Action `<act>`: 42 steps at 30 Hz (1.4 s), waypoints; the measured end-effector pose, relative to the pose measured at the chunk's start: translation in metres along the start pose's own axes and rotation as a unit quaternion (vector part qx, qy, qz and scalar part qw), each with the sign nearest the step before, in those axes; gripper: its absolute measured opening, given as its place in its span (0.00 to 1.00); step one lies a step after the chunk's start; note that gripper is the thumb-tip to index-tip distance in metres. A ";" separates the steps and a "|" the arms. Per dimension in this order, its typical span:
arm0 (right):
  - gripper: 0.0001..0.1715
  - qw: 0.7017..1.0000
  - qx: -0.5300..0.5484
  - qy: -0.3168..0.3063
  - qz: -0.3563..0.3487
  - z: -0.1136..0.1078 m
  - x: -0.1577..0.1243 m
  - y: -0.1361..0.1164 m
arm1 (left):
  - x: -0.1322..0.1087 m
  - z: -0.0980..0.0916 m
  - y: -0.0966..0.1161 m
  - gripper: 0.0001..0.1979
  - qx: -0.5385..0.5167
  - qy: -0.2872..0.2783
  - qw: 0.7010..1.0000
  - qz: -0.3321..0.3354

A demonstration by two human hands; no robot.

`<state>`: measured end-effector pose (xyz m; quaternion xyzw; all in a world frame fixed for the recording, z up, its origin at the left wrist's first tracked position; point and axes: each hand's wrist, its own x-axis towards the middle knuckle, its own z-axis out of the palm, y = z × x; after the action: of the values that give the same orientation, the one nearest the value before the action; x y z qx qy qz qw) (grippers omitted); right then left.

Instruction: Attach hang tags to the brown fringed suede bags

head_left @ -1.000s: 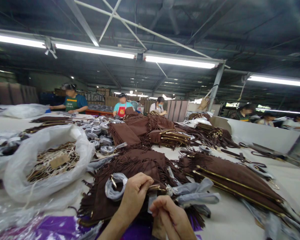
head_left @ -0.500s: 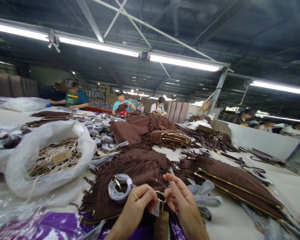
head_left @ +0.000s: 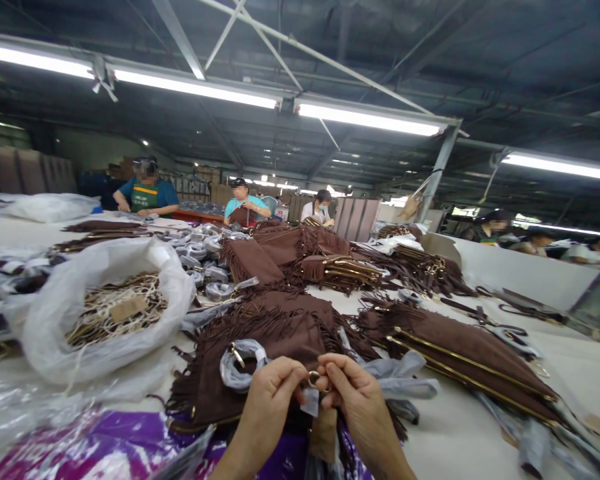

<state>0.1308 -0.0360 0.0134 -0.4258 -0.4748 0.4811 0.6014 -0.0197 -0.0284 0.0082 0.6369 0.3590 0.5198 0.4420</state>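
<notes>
My left hand and my right hand meet at the bottom centre, both pinched on a small gold metal ring. A brown card tag and a bit of clear wrap hang under the ring. Below the hands lies a brown fringed suede bag with a wrapped grey strap loop on it.
A white plastic bag of stringed tags sits at left. Purple plastic lies at the near edge. More brown fringed bags with gold zips are piled right and centre. Wrapped straps are heaped behind. Several other people work at the far tables.
My right hand rose from the near edge to the ring, and now both hands pinch it close together. The view shifted slightly.
</notes>
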 end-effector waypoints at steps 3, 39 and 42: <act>0.27 0.999 -0.023 -0.022 -0.008 -0.004 -0.004 0.001 | 0.000 0.002 -0.003 0.11 -0.024 -0.022 0.998 -0.049; 0.22 0.988 -0.129 0.000 -0.081 0.001 -0.010 0.027 | -0.007 0.025 -0.019 0.10 0.062 0.051 0.997 -0.019; 0.21 0.982 -0.162 -0.005 -0.094 0.002 -0.011 0.031 | -0.009 0.030 -0.026 0.10 0.067 0.061 0.996 -0.027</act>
<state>0.1224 -0.0417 -0.0178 -0.4685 -0.5879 0.3410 0.5644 0.0078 -0.0326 -0.0215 0.6222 0.4362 0.5207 0.3892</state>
